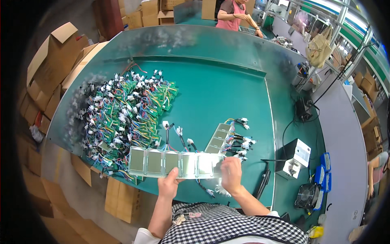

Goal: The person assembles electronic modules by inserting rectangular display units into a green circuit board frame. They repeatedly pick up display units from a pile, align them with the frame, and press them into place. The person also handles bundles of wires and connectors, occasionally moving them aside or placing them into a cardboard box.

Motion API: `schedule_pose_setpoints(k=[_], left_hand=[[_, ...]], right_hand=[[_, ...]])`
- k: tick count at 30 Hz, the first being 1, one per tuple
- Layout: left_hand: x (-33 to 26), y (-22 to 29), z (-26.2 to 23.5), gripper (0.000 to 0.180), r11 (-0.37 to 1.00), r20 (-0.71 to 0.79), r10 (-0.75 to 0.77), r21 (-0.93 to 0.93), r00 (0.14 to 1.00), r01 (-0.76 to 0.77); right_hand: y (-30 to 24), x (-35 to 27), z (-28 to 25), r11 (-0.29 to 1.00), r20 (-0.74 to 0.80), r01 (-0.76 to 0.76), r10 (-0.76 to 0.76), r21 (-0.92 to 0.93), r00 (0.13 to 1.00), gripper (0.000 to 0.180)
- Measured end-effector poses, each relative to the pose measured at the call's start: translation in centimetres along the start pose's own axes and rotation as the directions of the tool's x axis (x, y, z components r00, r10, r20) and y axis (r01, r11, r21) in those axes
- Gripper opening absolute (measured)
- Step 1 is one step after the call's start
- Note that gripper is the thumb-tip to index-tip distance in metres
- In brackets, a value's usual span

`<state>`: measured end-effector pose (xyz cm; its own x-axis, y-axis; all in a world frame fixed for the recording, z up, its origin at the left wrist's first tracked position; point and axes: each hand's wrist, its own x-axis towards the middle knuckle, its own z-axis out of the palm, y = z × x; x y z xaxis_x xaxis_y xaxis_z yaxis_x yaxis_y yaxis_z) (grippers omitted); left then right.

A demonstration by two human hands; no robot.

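My left hand [168,186] grips the lower edge of a long strip of circuit boards with grey display panels [154,162], its thumb on the front face. Wires with white connectors [165,124] stick out along the strip's upper edge. At the right end my right hand [231,174] is closed, fingers bunched close to the last panel; what it pinches, if anything, is hidden. A second panel strip [219,136] lies slantwise behind, its wire leads pointing right. Below the right hand sits a crumpled whitish, clear clump [221,188].
A large heap of green boards with wires [126,114] covers the table's left side. To the right are a black pen-like tool [263,183], a white-and-grey box device [293,158], a fan [307,196] and blue bins [323,179]. A person [233,16] works beyond the table's raised edge.
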<state>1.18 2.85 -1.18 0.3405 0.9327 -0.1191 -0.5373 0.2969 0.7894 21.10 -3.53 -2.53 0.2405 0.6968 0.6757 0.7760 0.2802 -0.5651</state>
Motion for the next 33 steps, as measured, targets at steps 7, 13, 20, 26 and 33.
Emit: schedule_pose_setpoints(k=[7, 13, 20, 26, 33], left_hand=[[0.1, 0.3, -1.4, 0.036, 1.000, -0.008, 0.029, -0.002, 1.000, -0.029], [0.3, -0.1, -1.1, 0.033, 0.999, -0.039, -0.001, 0.037, 0.999, 0.003], [0.4, -0.4, -0.7, 0.033, 0.998, 0.002, -0.038, -0.052, 0.999, 0.039], [-0.1, -1.1, -1.2, 0.035, 0.994, -0.077, -0.048, 0.096, 0.996, 0.055], [-0.8, -2.8, 2.0, 0.032, 0.954, 0.097, -0.139, 0.279, 0.986, 0.107]], right_hand=[[3.8, -7.1, -1.5, 0.604, 0.060, -0.705, 0.742, 0.372, 0.667, 0.004], [9.0, -14.4, -0.6, 0.702, 0.224, -0.531, 0.679, -0.474, 0.699, 0.008], [9.1, -12.8, -2.1, 0.747, 0.327, -0.511, 0.653, -0.425, 0.683, 0.014], [7.2, -5.4, -4.8, 0.738, -0.046, -0.648, 0.653, -0.187, 0.756, 0.012], [-4.4, 4.7, -0.8, 0.975, 0.264, -0.058, 0.000, 0.213, 0.965, 0.046]])
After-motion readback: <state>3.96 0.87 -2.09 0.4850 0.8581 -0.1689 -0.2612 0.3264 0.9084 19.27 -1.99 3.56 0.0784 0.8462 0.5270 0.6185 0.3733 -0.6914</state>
